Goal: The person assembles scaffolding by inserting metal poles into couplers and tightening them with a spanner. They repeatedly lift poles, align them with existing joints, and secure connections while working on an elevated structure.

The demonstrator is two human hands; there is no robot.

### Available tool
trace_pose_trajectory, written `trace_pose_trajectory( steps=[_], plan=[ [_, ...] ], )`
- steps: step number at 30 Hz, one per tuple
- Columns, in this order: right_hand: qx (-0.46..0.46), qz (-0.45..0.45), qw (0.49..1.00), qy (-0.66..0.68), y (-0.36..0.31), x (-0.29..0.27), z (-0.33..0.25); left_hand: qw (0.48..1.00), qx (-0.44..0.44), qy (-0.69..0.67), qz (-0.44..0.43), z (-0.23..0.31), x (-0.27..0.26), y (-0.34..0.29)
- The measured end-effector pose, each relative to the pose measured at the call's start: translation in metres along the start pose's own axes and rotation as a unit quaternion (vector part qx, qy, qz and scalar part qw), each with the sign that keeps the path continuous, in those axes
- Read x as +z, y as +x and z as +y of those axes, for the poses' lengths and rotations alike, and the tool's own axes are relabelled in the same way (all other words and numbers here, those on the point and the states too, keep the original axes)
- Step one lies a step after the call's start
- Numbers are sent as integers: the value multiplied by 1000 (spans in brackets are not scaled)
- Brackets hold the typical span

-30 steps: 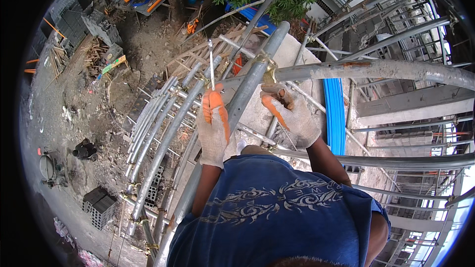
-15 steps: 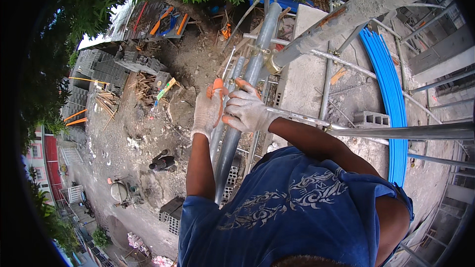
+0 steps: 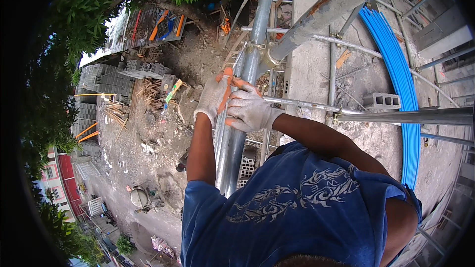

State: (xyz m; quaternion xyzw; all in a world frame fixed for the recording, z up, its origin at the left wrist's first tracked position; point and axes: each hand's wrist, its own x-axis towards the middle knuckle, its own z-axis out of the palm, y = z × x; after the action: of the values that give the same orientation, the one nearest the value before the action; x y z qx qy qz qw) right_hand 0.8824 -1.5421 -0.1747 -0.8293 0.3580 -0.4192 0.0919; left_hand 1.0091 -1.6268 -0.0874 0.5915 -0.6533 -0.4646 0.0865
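Observation:
Both hands wear whitish work gloves with orange fingertips. A thick grey steel scaffold pipe (image 3: 260,20) runs slantwise past them, and a second, thinner metal pipe (image 3: 222,143) lies close along its left side. My left hand (image 3: 215,94) is closed on the thinner pipe, fingers pointing up and away. My right hand (image 3: 250,108) reaches across the thick pipe from the right, its fingers curled over toward the left hand; the fingertips' exact hold is partly hidden. Beyond the hands, a coupler clamp (image 3: 257,49) sits on the thick pipe at a crossing tube.
A cement-crusted post (image 3: 341,12) slants at upper right. Scaffold tubes (image 3: 302,104) cross to the right, above long blue pipes (image 3: 408,118) and a hollow block (image 3: 382,101). Far below lie stacked blocks (image 3: 99,81), timber (image 3: 116,113) and a person (image 3: 182,160) partly behind my left arm.
The view has shifted, so the ground below appears farther right. My left hand has come closer to the right one, and the thinner pipe lies nearer the thick pipe. Both hands keep their hold.

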Motion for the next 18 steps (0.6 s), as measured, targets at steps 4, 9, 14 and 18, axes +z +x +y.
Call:
trace_pose_trajectory(
  steps=[4,9,14,18],
  plan=[
    [-5,29,1000,10,1,4,1,996,-77,-32,-29,11,-4,-1],
    [-4,23,1000,-4,-2,3,2,997,-62,28,-39,27,-9,-6],
    [-8,32,999,-32,-3,6,3,991,-27,121,-42,41,-10,-12],
    [-11,68,998,-14,-4,11,5,985,-20,166,-38,45,-7,-11]
  ],
)
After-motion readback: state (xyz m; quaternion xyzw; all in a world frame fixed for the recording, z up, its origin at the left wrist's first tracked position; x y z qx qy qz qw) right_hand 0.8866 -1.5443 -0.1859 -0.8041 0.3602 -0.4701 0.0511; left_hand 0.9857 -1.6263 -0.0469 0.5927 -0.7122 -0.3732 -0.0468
